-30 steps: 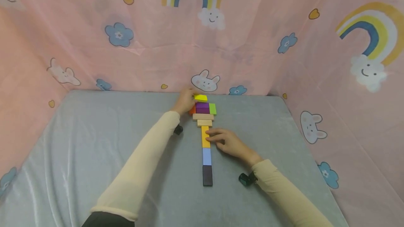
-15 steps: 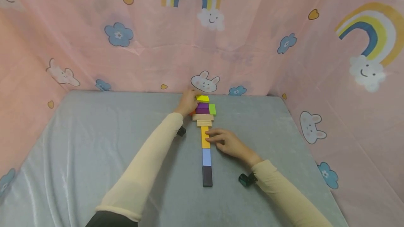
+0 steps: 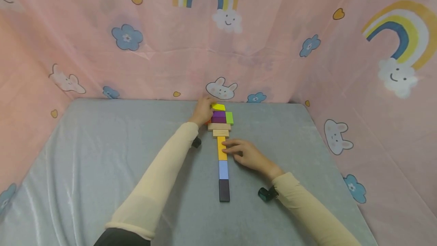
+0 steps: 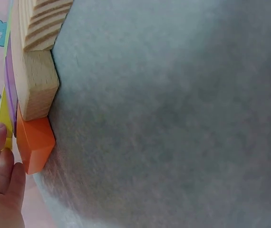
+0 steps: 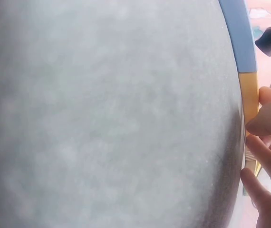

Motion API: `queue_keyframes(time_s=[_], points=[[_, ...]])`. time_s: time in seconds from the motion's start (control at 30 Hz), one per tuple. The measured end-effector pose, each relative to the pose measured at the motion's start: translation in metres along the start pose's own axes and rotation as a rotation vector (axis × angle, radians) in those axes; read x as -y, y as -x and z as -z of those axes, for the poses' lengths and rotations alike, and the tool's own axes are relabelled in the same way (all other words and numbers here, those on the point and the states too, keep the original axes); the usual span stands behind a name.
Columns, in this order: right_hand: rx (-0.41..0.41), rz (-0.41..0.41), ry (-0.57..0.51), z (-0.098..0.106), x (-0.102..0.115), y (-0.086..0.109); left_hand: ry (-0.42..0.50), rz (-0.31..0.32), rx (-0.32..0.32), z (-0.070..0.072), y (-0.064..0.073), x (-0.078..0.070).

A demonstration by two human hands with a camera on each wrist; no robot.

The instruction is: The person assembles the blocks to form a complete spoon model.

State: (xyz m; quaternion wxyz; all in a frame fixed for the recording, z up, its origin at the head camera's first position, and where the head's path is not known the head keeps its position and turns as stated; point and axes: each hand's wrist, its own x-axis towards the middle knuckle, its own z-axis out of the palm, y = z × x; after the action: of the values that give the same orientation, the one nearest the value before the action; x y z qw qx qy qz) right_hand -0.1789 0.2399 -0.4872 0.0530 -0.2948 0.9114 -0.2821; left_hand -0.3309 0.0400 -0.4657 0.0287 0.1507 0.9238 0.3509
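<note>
At the far end of a row of wooden blocks, my left hand (image 3: 202, 111) pinches a yellow block (image 3: 219, 107) between thumb and fingers. Just in front of it lie purple blocks (image 3: 219, 117), with a green block (image 3: 230, 118) on their right. An orange block (image 4: 35, 142), partly covered by the left hand in the head view, shows fully in the left wrist view. My right hand (image 3: 249, 155) rests its fingertips on or against the amber block (image 3: 222, 153) in the row's middle, fingers fairly straight.
Plain wood blocks (image 3: 219, 126) and a ridged wood piece (image 3: 220, 133) sit crosswise above the amber block. Below it continue a blue block (image 3: 223, 170) and a black block (image 3: 224, 191). A pink printed curtain (image 3: 164, 67) borders the grey cloth-covered table (image 3: 112, 143).
My left hand has shifted slightly right and toward the purple blocks with the yellow block. The right hand has stayed in place.
</note>
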Motion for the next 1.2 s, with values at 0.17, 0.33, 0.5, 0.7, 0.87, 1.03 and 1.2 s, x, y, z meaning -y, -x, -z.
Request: queue_keyframes(time_s=[0.17,0.33,0.5,0.7,0.87,1.03,1.2], points=[[0.001,-0.001,-0.005,0.001,0.001,0.000,0.001,0.003,0.005,-0.001,-0.001,0.002],[0.002,0.001,-0.009,0.001,0.002,-0.001,0.056,0.046,0.019,0.000,0.001,0.004],[0.001,0.000,-0.013,0.000,0.002,-0.001,0.071,0.057,0.020,0.000,0.000,0.009],[-0.010,0.021,0.004,0.000,0.002,-0.001,0.144,0.062,0.032,0.007,0.000,0.018],[-0.007,0.024,0.022,0.001,0.004,-0.001,0.108,0.017,0.042,0.023,0.001,0.029],[-0.003,0.018,0.047,0.002,0.004,0.000,0.074,-0.034,0.040,0.045,0.006,0.040],[0.005,0.029,0.082,0.003,0.004,0.000,0.043,-0.104,0.037,0.067,0.018,0.049]])
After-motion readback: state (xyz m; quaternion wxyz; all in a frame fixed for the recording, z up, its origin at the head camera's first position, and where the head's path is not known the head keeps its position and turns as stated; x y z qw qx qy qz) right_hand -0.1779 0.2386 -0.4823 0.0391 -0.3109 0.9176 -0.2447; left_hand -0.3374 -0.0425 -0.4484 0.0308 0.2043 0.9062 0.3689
